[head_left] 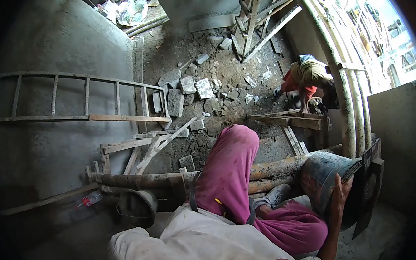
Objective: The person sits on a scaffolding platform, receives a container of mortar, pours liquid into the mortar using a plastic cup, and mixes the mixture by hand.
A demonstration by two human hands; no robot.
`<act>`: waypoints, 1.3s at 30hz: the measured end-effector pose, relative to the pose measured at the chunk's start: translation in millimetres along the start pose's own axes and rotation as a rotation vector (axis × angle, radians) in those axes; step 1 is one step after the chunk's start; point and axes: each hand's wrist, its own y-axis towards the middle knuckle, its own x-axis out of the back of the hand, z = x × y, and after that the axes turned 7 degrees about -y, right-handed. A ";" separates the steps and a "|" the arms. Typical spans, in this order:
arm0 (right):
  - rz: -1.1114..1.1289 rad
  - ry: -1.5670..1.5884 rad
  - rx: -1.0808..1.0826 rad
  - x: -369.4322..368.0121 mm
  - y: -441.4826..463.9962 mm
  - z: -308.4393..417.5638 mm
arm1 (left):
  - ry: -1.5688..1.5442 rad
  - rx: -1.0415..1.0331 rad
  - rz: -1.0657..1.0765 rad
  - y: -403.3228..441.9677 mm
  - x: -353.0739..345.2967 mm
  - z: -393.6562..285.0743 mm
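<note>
My right hand (339, 192) is closed on the rim of a scuffed, mud-stained bucket (318, 180). The bucket lies tilted on its side against the bamboo poles, its mouth facing right and its inside mostly hidden. A dark board (371, 186) stands just beyond its mouth. My left hand is out of sight. My legs in magenta trousers (227, 171) are bent over the poles, with one shoe (275, 196) close to the bucket.
Another bucket (139, 208) and a plastic bottle (91, 199) are at left. Horizontal bamboo poles (277, 168) cross in front. Below are concrete blocks (188, 85), rubble and a wooden ladder (88, 95). A bent-over co-worker (307, 74) is by a wooden trestle (307, 120); upright poles (344, 98) stand right.
</note>
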 end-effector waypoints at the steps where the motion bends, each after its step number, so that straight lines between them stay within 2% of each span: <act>1: 0.000 -0.001 -0.002 -0.1 -0.7 0.4 | 0.001 -0.004 -0.001 0.5 -0.6 0.6; 10: 0.040 0.017 -0.053 -0.8 -4.8 17.5 | -0.013 -0.030 0.006 1.5 -1.4 -6.1; 16: 0.058 0.064 0.038 0.8 2.9 0.3 | -0.016 -0.050 0.007 2.2 2.0 -14.2; 20: 0.040 0.107 -0.010 -4.7 -2.9 20.4 | 0.084 -0.028 0.006 11.5 13.0 -41.5; 24: -0.060 0.100 0.051 -7.7 1.0 6.8 | 0.194 0.016 0.014 30.3 19.2 -79.1; 25: -0.086 -0.070 0.050 -3.9 1.3 7.5 | 0.212 0.021 0.021 36.2 20.5 -91.1; 26: -0.119 -0.105 0.060 -4.6 3.6 -0.3 | 0.228 0.030 0.029 40.5 21.7 -104.2; 27: -0.127 -0.101 0.060 -5.6 2.7 0.5 | 0.234 0.037 0.083 49.7 20.2 -121.8; 29: -0.128 -0.087 0.052 -5.2 2.1 1.4 | 0.166 0.074 0.517 72.7 4.0 -178.7; 30: -0.118 -0.086 0.048 -4.8 2.7 -0.3 | 0.138 0.102 0.734 82.8 -16.2 -203.8; 31: -0.110 -0.085 0.047 -5.5 3.1 -2.1 | 0.237 -0.434 0.257 61.8 -112.2 -218.0; 32: -0.111 -0.076 0.042 -6.8 3.6 -3.4 | 0.288 -0.451 0.261 39.2 -176.7 -257.3; 33: -0.119 -0.068 0.045 -7.4 3.7 -4.1 | 0.305 -0.650 0.361 -14.7 -253.9 -267.0; 34: -0.129 -0.061 0.047 -7.2 3.0 -4.6 | 0.318 -0.631 0.476 -26.8 -308.0 -288.8; 36: -0.134 -0.045 0.039 -7.5 0.0 -4.4 | 0.604 -0.713 0.629 -71.7 -408.6 -297.8; 39: -0.136 -0.085 0.031 -4.4 -0.5 0.0 | 1.265 -0.686 0.742 -103.4 -517.2 -286.5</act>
